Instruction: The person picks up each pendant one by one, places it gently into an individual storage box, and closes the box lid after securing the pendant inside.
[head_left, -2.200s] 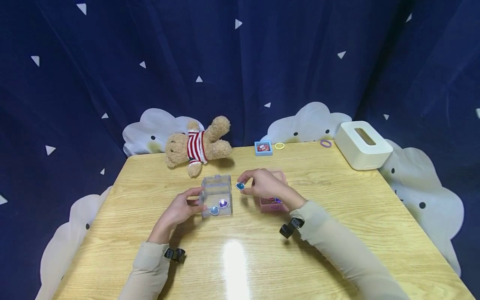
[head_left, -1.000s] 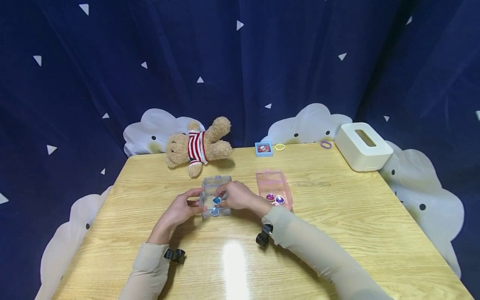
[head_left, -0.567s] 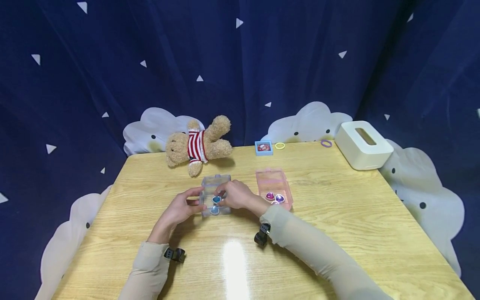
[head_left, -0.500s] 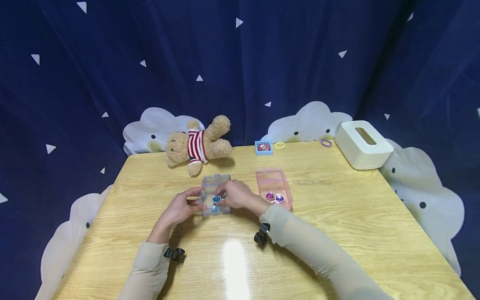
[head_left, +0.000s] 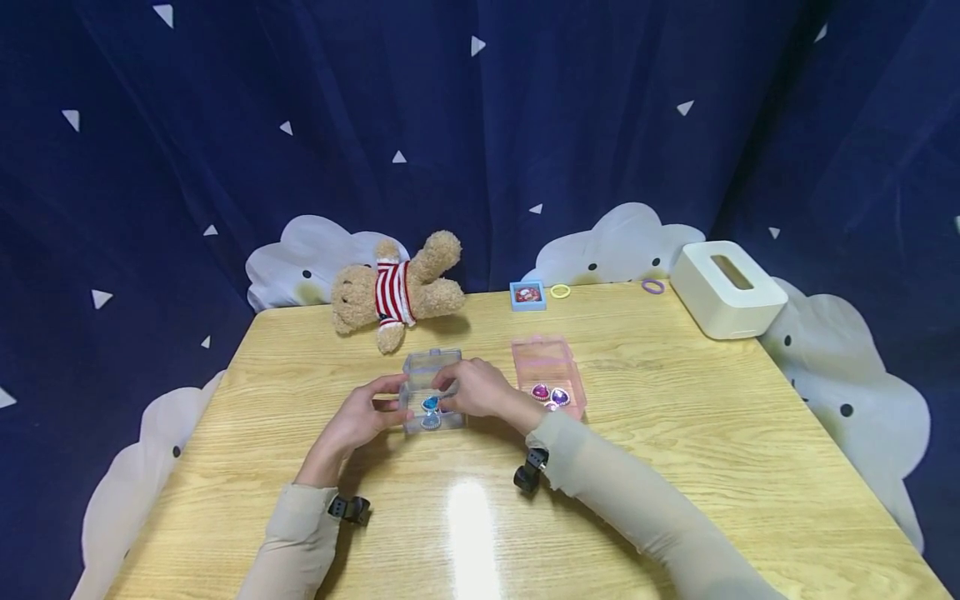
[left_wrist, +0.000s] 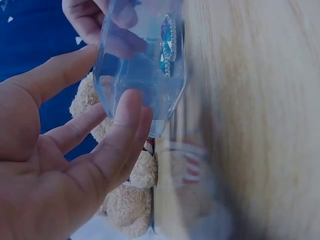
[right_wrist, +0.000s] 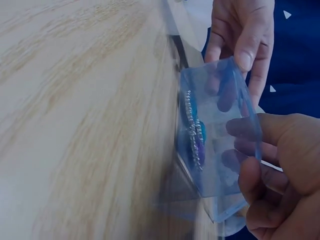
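A clear bluish plastic box [head_left: 459,422] stands on the table with its lid tipped back. My left hand [head_left: 366,415] holds its left end between thumb and fingers. Inside lie heart-shaped gems with silvery beaded edges: a bright blue gem [head_left: 430,404], a paler blue gem [head_left: 431,422] and a purple gem [right_wrist: 201,149], mostly covered by my right hand in the head view. My right hand [head_left: 480,389] reaches over the box's right wall, fingertips loosely bent inside it. The right wrist view shows those fingertips apart from the gems, holding nothing.
Under my right forearm, an opened pink box [head_left: 574,377] holds a magenta gem [head_left: 541,392], a purple gem [head_left: 559,397] and another partly hidden one. Behind lie a teddy bear [head_left: 395,292], a small blue frame [head_left: 528,305], a yellow ring [head_left: 560,292], a purple ring [head_left: 653,287] and a white tissue box [head_left: 723,292].
My right hand carried the bright blue gem leftward from near the pink box into the clear box and let go of it there. My left hand has kept its hold.
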